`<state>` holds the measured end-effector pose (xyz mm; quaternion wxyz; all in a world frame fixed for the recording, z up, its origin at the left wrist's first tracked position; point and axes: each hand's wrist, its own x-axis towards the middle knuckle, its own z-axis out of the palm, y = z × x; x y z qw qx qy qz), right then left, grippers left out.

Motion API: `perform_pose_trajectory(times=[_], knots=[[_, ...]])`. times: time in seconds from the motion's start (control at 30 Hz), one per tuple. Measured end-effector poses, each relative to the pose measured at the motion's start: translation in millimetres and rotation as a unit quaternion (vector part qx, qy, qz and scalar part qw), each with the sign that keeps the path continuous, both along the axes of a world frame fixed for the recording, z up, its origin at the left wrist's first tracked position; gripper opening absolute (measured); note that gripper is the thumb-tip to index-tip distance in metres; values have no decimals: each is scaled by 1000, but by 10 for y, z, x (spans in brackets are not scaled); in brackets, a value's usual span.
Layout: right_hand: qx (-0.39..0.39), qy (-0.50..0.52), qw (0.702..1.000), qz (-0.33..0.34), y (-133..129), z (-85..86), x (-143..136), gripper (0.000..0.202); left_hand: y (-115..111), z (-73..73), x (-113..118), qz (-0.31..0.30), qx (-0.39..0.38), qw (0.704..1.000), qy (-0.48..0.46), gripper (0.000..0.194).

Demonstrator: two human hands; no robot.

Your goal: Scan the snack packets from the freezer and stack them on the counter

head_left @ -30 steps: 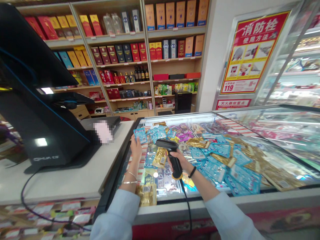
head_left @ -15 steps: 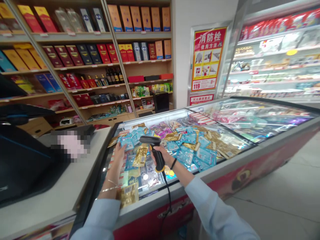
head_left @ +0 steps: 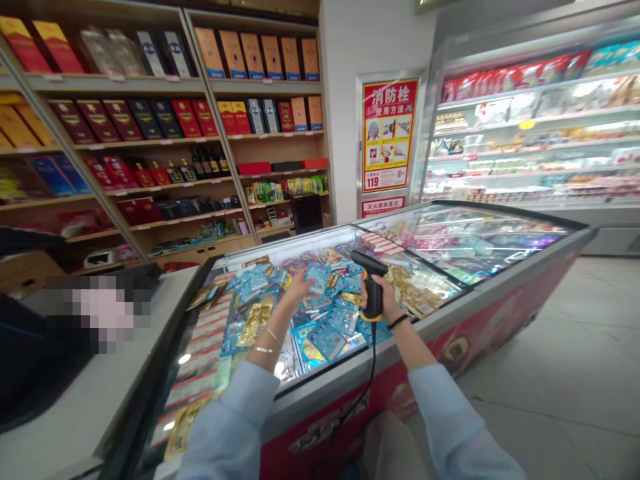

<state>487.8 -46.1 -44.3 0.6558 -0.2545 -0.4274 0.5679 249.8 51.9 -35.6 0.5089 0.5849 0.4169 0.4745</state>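
My right hand (head_left: 389,301) is wrapped round the handle of a black and yellow barcode scanner (head_left: 371,264), whose cord hangs down over the freezer's front. To its left, my left hand (head_left: 298,288) pinches a small blue packet (head_left: 317,277) by its edge, just above the pile. Under both hands, many blue packets (head_left: 327,339) and gold packets (head_left: 257,321) lie loosely across the glass top of a chest freezer (head_left: 400,348). More gold packets (head_left: 413,288) are heaped right of the scanner. My forearm partly covers a gold packet (head_left: 186,427) at the near left.
A pale counter (head_left: 125,373) with dark equipment (head_left: 30,360) runs along the left. Shelves of boxed goods (head_left: 273,60) stand behind the freezer. A lit refrigerated display (head_left: 530,153) and tiled floor (head_left: 560,333) are on the right.
My left hand has moved right across the pile and now has a blue packet in its fingers. The scanner has moved right in my right hand, and the view has turned slightly.
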Motion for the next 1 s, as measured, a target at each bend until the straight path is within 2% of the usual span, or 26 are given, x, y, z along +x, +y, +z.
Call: perform_pose_trajectory(times=[0.07, 0.13, 0.23, 0.3, 0.4, 0.47, 0.57, 0.67, 0.8, 1.0], knots=[[2, 11, 1000, -26, -27, -41, 228, 34, -17, -14, 315, -17, -61, 998, -27, 49], [6, 13, 999, -48, -54, -94, 399, 34, -32, -38, 583, -34, -74, 996, -42, 47], [20, 19, 997, -72, -83, -190, 526, 32, -41, -100, 890, -54, -46, 996, -44, 43], [30, 26, 996, -81, -89, -254, 545, 32, -38, -151, 1015, -40, -1, 999, 13, 41], [32, 37, 995, -84, -73, -331, 539, 32, -35, -227, 1087, 33, 67, 988, 134, 36], [23, 43, 995, -84, -51, -368, 538, 33, -44, -272, 1093, 88, 114, 967, 211, 35], [10, 45, 995, -84, -19, -411, 543, 34, -67, -328, 1102, 122, 181, 929, 298, 37], [3, 40, 996, -83, -1, -441, 546, 34, -80, -365, 1127, 117, 195, 921, 317, 37], [-2, 37, 995, -89, -8, -447, 546, 34, -78, -380, 1151, 111, 196, 924, 309, 37], [-14, 31, 995, -98, -52, -365, 525, 34, -117, -278, 1157, 94, 189, 938, 273, 39]])
